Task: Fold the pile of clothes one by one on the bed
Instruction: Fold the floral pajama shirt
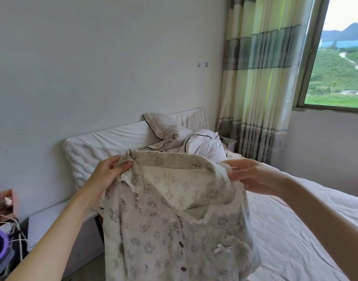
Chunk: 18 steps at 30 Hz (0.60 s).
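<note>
Now both arms reach forward and up from the bottom corners, forearms bare, wrists lifted. The left hand [108, 171] curls its thumb and fingers round the left end of the collar and pinches it tight. The right hand [253, 176] comes in from the other side, palm turned inward, fingers [234, 166] stretched along the right end of the collar with the cloth caught between them and the thumb below.

Between the two grips hangs the pyjama top [170, 226], a grey-beige fleece printed with small bears and crosses, front facing the camera. Its lace-edged collar sags open just under the fingers, showing a cream lining. Below the hands the buttoned front drops straight down, two dark buttons in a line, a small bow on a pocket beneath the right hand. Its hem runs off the bottom edge, and the sleeves are hard to pick out.

Beyond the fingers, half hidden by the collar, a heap of pale clothes [180, 136] with dark piping lies at the head of the bed [295, 230], against the white headboard [113, 136].
</note>
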### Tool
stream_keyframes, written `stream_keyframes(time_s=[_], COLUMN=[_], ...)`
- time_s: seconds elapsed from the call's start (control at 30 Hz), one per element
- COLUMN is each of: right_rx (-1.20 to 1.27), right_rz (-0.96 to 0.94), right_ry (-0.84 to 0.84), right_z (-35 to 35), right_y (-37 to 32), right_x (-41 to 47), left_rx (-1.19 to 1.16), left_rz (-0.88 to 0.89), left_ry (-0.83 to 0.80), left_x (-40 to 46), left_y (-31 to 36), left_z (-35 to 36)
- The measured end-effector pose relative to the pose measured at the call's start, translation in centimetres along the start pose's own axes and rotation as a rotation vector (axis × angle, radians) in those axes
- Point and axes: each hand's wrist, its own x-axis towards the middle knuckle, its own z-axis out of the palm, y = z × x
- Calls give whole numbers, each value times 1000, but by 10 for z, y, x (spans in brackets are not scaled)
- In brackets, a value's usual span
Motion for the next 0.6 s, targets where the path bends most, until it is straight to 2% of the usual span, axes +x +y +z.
stream_keyframes(time_s=[0.03, 0.13, 0.17, 0.23, 0.3, 0.4, 0.47, 0.6], right_rx=[-164, -879, -945, -940, -831, -634, -569, -661], right_rz=[28, 168, 203, 135, 2, -124, -76, 27], right_ry=[65, 326, 376, 480, 553, 535, 512, 441], right_z=[1, -1, 1, 5, 8, 17, 24, 28], right_y=[2, 8, 12, 20, 24, 23, 28, 35], right_x=[2, 11, 14, 18, 19, 19, 21, 22], left_rx=[47, 180, 195, 183, 150, 111, 103, 129], left_rz=[20, 84, 96, 124, 148, 161, 142, 124], left_ry=[11, 2, -10, -26, -22, 33, 60, 112], left_x=[1, 2, 1, -1, -2, 0, 2, 4], left_y=[1, 4, 6, 11, 18, 26, 25, 16], left_z=[0, 4, 7, 12, 12, 6, 5, 1])
